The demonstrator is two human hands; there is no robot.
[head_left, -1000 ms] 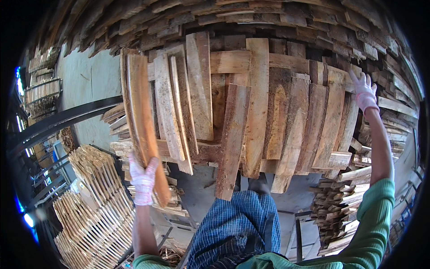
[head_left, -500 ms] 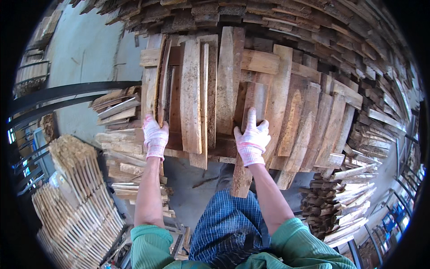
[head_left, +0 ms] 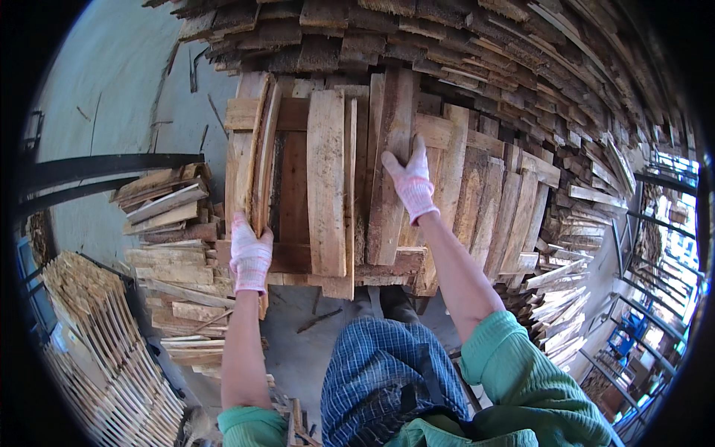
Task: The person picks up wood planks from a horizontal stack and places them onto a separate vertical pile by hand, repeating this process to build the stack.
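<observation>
1. two gloved hands worked at a leaning row of rough wooden slats [head_left: 328,186] propped upright against a tall stack of boards [head_left: 462,45].
2. the left hand [head_left: 250,255] gripped the lower end of a thin curved slat [head_left: 262,149] at the left of the row; its fingers were curled round the slat's edge, pressed together.
3. the right hand [head_left: 411,180] lay flat on the face of a darker upright plank [head_left: 393,171] near the middle of the row; its fingers were extended and slightly spread, not pinching anything.
4. the slats stood on end above the concrete floor [head_left: 298,335], resting on a cross board [head_left: 387,264] at their lower ends.
5. handling judgement: the slats looked stiff, dry and light singly, with splintery sawn faces; the knit gloves suited this. the curved one would likely rock when lifted.
6. hold judgement: taking each piece by its long edges near mid-length would balance it better than by an end.
7. a lower pile of short boards [head_left: 171,246] lay just left of the row, and a fan of thin strips [head_left: 97,350] lay further left.
</observation>
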